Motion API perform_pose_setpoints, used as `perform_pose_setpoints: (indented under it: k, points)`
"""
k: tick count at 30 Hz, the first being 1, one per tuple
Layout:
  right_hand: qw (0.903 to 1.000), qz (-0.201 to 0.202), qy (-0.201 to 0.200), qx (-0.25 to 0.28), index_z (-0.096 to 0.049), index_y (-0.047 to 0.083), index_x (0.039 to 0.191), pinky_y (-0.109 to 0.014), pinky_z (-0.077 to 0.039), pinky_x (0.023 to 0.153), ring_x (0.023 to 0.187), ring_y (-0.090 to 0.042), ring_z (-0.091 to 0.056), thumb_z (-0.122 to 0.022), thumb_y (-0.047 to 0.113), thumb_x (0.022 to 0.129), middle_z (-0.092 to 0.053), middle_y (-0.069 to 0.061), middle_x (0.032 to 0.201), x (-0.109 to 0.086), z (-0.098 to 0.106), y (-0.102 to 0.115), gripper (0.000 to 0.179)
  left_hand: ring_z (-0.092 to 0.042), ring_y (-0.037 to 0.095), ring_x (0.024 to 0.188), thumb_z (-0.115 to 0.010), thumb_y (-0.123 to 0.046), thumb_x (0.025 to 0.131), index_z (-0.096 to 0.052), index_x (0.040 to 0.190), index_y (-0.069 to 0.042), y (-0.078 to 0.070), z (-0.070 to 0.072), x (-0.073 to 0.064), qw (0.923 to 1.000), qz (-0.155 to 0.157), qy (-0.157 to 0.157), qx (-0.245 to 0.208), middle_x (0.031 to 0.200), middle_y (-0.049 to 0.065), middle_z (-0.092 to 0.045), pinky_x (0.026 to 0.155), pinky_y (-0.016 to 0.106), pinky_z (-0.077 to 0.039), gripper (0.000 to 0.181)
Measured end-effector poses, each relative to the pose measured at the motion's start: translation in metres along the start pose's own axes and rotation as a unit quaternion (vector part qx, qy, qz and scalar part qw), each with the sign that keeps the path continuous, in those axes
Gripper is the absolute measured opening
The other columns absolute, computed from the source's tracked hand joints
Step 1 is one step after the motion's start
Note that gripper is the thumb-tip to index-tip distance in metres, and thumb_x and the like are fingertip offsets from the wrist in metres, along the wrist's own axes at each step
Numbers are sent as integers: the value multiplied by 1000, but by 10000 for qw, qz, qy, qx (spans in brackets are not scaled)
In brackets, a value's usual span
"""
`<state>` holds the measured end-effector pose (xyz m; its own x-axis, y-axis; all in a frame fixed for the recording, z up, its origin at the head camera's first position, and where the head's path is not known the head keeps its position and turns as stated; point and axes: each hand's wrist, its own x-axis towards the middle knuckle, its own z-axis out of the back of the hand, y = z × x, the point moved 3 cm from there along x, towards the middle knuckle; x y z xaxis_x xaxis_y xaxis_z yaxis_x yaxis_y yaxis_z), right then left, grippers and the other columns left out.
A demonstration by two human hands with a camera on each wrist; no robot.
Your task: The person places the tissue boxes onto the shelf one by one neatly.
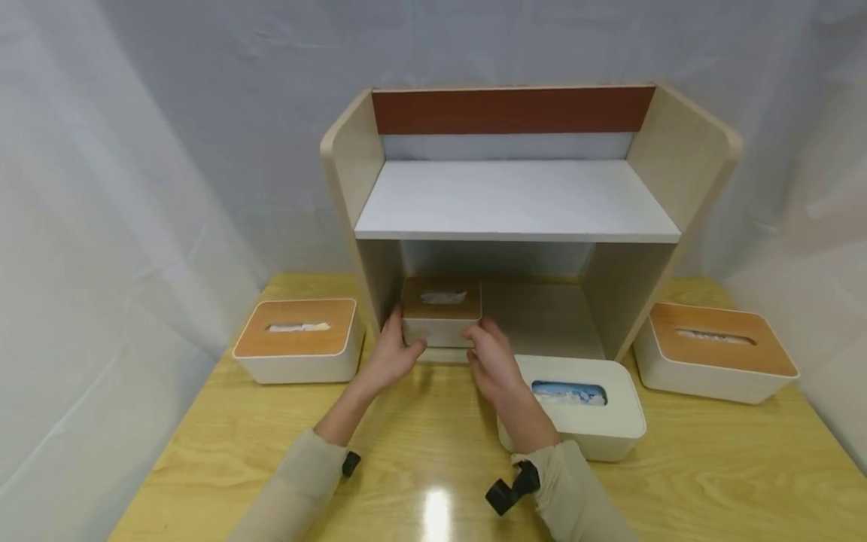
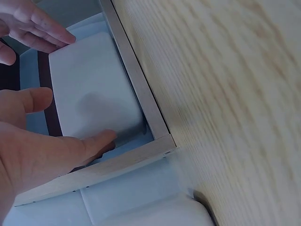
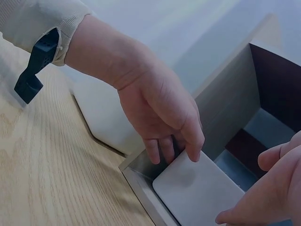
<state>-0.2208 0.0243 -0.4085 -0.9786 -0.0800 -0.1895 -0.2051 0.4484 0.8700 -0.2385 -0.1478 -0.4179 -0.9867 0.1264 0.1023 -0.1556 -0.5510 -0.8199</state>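
A tissue box (image 1: pixel 443 332) with a wood-look lid and white sides sits in the left part of the shelf unit's lower compartment. My left hand (image 1: pixel 394 355) is at its left front corner; in the left wrist view the fingers (image 2: pixel 96 143) lie fairly straight along the box's side, the thumb apart from them. At the opposite side is my right hand (image 1: pixel 493 360). Its fingertips touch the right front corner of the tissue box (image 3: pixel 193 188), seen in the right wrist view. The hands have the box between them, its front facing me.
The shelf unit (image 1: pixel 518 199) has a white upper shelf and pale side panels. One wood-lidded tissue box (image 1: pixel 294 367) stands left of it, another wood-lidded box (image 1: pixel 725 361) right. An all-white tissue box (image 1: pixel 619 403) is in front, close beside my right forearm, on the wooden table (image 1: pixel 223 452).
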Motion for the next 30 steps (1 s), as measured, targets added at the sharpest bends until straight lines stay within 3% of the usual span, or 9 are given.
perform_pose_setpoints:
  k: [14,16,18,22,24,26,27,29,30]
  points:
    - [9999,-57,-63,-112,2,-3,157,-50,-6,122,151,-32,5,-48,-1,90,9,-20,165,-13,12,14,84,-15,45,147,-58,-7,88,-2,152,15,-3,1,-8,10000,-71,23,-66,157,39,-10,120,53,-17,88]
    - [9999,-12,-29,-151,1,-2,158,-48,-10,122,149,-29,-14,-48,-1,90,6,-19,165,-18,16,18,83,-11,44,148,-58,-7,88,2,153,13,-6,2,-12,10000,-3,54,-83,158,37,-5,121,52,-14,90]
    - [9998,12,-4,-217,-1,0,158,-44,-16,121,128,-21,-40,-47,-1,90,2,-19,165,-23,21,22,82,-6,41,149,-57,-9,89,5,154,10,-11,2,-16,9998,97,93,-121,159,35,0,121,51,-12,92]
    - [9992,69,213,-320,-1,2,159,-41,-16,121,126,-19,-43,-47,-1,90,0,-23,164,-33,30,30,82,-1,39,150,-57,-11,92,8,155,4,-23,4,-25,9996,147,144,-194,161,31,4,121,52,-10,92]
    - [9985,119,334,-421,-2,2,159,-42,-12,122,147,-27,-21,-47,-1,91,3,-25,164,-38,35,35,82,-2,38,150,-58,-14,94,9,157,0,-30,3,-30,9994,110,212,-235,162,28,4,121,53,-11,93]
    - [9976,172,455,-491,-3,3,159,-42,-10,122,151,-32,-6,-46,-1,92,2,-25,164,-44,40,39,80,-6,37,150,-59,-15,95,8,158,-3,-37,1,-36,9991,82,289,-300,163,25,3,120,53,-14,93]
    - [9970,192,527,-531,-3,3,159,-42,-10,122,151,-32,-5,-45,-2,93,1,-25,164,-47,43,41,79,-24,38,145,-60,-16,95,8,158,-5,-40,0,-39,9989,77,327,-331,164,23,3,118,54,-24,93]
    - [9955,180,635,-684,-3,5,160,-42,-11,122,152,-32,-5,-44,-1,95,-2,-23,164,-54,51,46,77,-55,36,116,-60,-16,96,7,159,-8,-46,-5,-45,9980,41,436,-464,164,21,2,102,53,-45,92]
    - [9947,164,710,-728,-2,6,160,-42,-10,122,152,-31,-5,-43,-1,96,-2,-22,164,-58,55,48,76,-61,33,94,-60,-16,96,6,159,-9,-48,-8,-48,9976,2,482,-502,165,20,2,93,52,-51,92]
